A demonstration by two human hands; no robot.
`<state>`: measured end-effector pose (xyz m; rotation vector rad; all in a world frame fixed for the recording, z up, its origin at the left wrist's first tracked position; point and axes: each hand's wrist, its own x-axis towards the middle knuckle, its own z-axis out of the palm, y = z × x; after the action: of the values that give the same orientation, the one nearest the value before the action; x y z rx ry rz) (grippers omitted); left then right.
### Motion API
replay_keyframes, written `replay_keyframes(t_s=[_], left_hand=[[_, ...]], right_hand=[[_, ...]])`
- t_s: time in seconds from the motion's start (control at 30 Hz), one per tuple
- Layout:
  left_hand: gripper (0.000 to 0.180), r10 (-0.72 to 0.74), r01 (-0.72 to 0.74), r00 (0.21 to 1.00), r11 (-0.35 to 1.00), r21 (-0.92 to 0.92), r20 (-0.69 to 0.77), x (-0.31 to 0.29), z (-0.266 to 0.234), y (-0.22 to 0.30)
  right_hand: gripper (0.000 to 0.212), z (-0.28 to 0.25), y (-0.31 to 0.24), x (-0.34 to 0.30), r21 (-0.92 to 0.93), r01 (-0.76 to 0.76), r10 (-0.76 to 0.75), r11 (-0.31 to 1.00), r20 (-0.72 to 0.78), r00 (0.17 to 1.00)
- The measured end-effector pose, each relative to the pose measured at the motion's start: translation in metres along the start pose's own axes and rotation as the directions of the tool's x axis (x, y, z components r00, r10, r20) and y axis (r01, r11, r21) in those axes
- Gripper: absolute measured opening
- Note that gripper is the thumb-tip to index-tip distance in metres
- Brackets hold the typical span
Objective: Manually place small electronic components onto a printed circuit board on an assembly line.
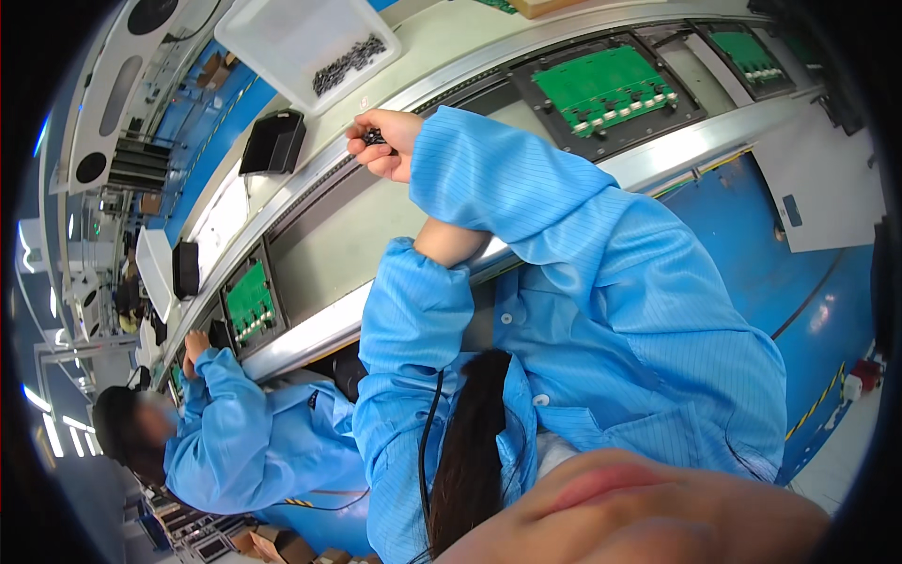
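Note:
My right hand [395,141] is closed around some small black parts [374,137], held above the far rail of the conveyor [329,226]. Their exact kind is too small to make out. Of my left hand only the wrist [451,242] shows; its fingers are hidden behind my right sleeve [512,174]. Beyond my right hand stands a white plastic tub [268,47] with a heap of similar small black parts [348,64]. A black bin [273,143] sits left of that hand. To the right, a green circuit board [601,83] with a row of white connectors lies in a black carrier [681,108].
Another green board [250,299] sits in a carrier further left on the line, and a third board [745,54] at far right. A co-worker in a blue coat [254,437] works at the left. Metal rails [315,340] edge the conveyor.

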<state>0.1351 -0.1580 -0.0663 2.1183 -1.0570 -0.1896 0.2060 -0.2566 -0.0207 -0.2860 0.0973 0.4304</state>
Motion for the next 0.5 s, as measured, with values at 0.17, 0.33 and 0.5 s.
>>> replay_keyframes(t_s=[0.17,0.33,0.5], left_hand=[[0.031,-0.135,0.134,0.991,0.988,0.079,0.010,-0.015,-0.029,-0.012],[0.034,-0.187,0.426,0.877,0.727,0.538,-0.443,-0.087,-0.110,-0.081],[0.041,-0.373,0.773,0.613,0.104,0.625,-0.696,-0.171,-0.158,-0.130]], right_hand=[[0.012,-0.022,-0.015,0.014,0.041,0.077,-0.072,0.996,-0.110,0.991],[0.010,-0.021,-0.001,0.018,0.002,0.037,-0.036,0.999,-0.256,0.966],[0.009,-0.016,0.005,0.010,-0.135,-0.002,-0.043,0.991,-0.324,0.945]])
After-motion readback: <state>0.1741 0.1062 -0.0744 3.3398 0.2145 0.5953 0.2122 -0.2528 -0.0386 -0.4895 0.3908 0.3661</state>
